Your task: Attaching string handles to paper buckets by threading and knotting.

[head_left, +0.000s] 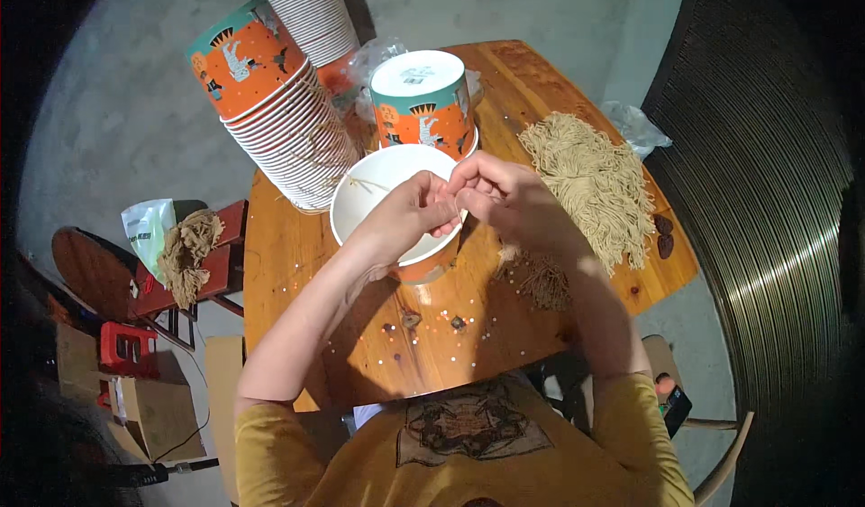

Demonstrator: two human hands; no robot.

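An orange paper bucket [359, 208] with a white inside stands tilted on the table, its mouth facing up. Over its right rim, my left hand [416, 208] and my right hand [505, 196] meet fingertip to fingertip, both closed in a pinch. A thin beige string [462, 220] shows between the fingers; the rest of it is mostly hidden. Another light strand [368, 185] crosses the bucket's inner wall. Near my right forearm lies a small bundle of beige strings [545, 282].
Behind the bucket stands an upside-down paper bucket [423, 124]. Tall leaning bucket stacks [284, 142] rise at the left back. A large heap of beige strings [590, 187] covers the table's right side. Tiny white and orange bits dot the wooden table [360, 367]. Left stands a red stool [128, 349].
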